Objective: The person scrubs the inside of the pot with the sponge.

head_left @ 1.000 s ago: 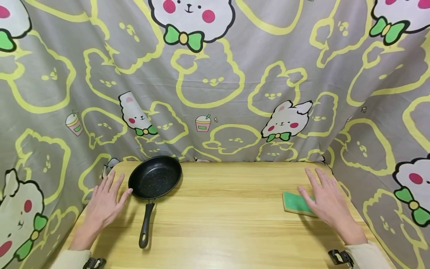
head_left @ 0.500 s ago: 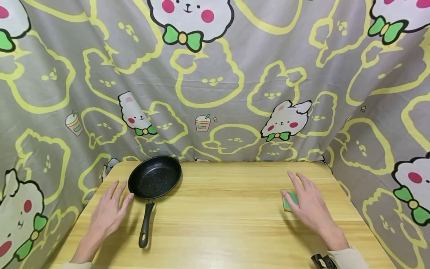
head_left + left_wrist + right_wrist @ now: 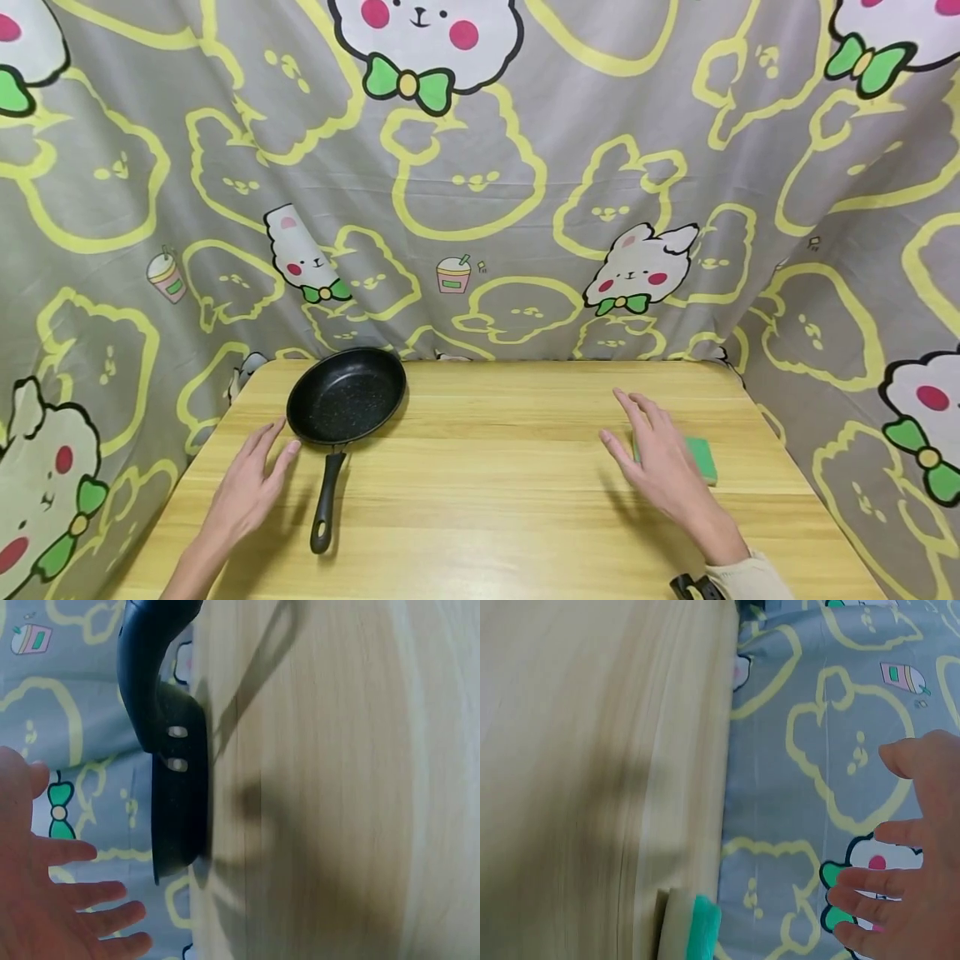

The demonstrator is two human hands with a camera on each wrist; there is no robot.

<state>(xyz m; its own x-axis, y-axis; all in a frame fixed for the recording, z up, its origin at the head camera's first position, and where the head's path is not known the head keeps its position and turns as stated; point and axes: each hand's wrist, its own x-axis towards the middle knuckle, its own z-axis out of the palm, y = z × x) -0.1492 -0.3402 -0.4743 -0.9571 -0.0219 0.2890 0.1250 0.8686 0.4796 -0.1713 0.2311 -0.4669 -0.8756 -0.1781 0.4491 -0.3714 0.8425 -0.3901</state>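
A black frying pan (image 3: 347,396) with a speckled inside lies at the table's left, its handle (image 3: 324,504) toward me. My left hand (image 3: 247,487) hovers just left of it, fingers extended and holding nothing. The left wrist view shows that hand apart from the pan's side (image 3: 180,817). On the right, a green-topped sponge (image 3: 701,460) with a beige lower layer lies flat. My right hand (image 3: 663,467) is raised above the table and hides part of it in the head view. Its fingers are spread, and the right wrist view shows it apart from the sponge (image 3: 703,930).
The wooden table (image 3: 480,500) runs back to a grey curtain (image 3: 480,208) printed with cartoon animals, which also hangs at both sides. A dark wristband (image 3: 693,586) sits at my right wrist.
My right hand has moved left across the sponge, uncovering its right end. My left hand has drawn back slightly toward me. The pan and sponge have stayed in place.
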